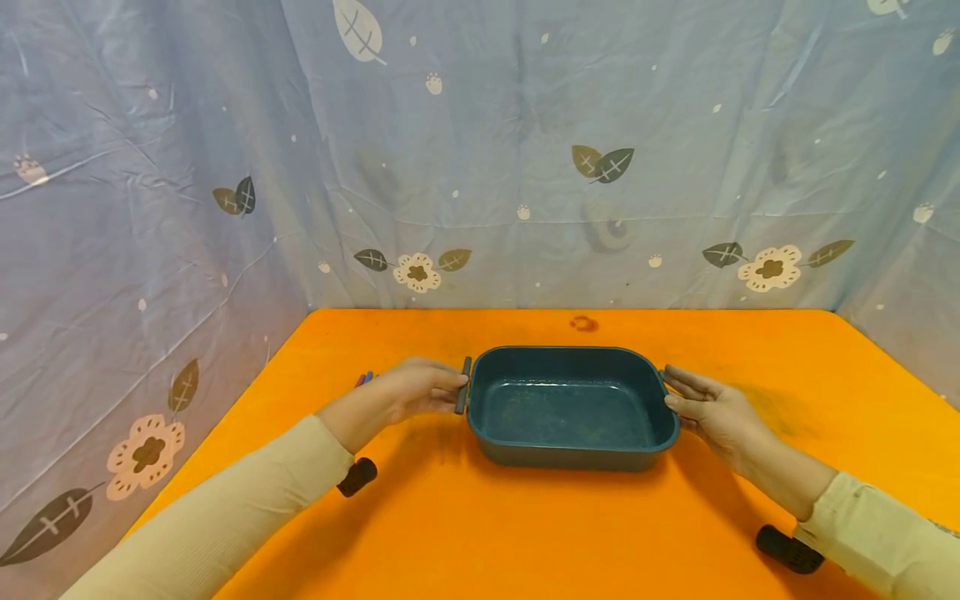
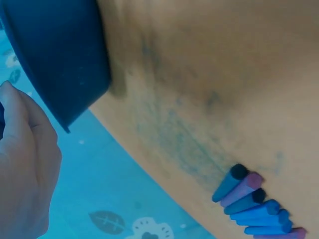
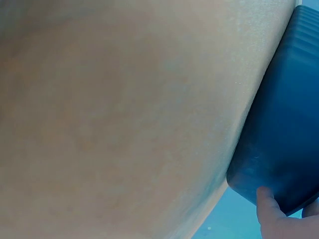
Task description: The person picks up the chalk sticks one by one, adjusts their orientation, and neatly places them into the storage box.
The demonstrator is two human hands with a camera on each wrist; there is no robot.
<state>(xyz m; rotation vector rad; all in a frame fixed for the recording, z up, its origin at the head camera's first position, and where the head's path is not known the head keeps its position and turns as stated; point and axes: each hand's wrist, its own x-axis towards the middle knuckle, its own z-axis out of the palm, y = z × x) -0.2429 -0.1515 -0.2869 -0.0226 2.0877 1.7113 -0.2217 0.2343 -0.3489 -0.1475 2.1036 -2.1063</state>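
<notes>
From where I stand, a deep rectangular pan (image 1: 566, 460) sits in the middle of things, over the far half of a bright orange tabletop (image 1: 487, 533); whether its base rests flat or is slightly lifted I can't tell. It's dark teal, with a smooth, faintly glossy inside, rounded corners and a thin rim running all the way round. A slim grey bar-shaped handle (image 1: 463, 385) stands out from its left end, and the person's left hand (image 1: 420, 387) pinches it between thumb and fingers. The right hand (image 1: 712, 412) grips the opposite end, its thumb at the rim. Both sleeves (image 1: 225, 508) are cream cloth, the left finely ribbed, with a black rounded piece (image 1: 357, 477) under each cuff. Beyond the left forearm lies a slanting row of stubby, marker-like sticks (image 2: 246, 203), cylindrical, a couple of them with dark ends. The tabletop has smudges and a small reddish ring-shaped stain (image 1: 583, 323). Behind hangs a creased grey-blue curtain (image 1: 525, 117), slightly shiny, printed with leaves and scalloped flowers.
</notes>
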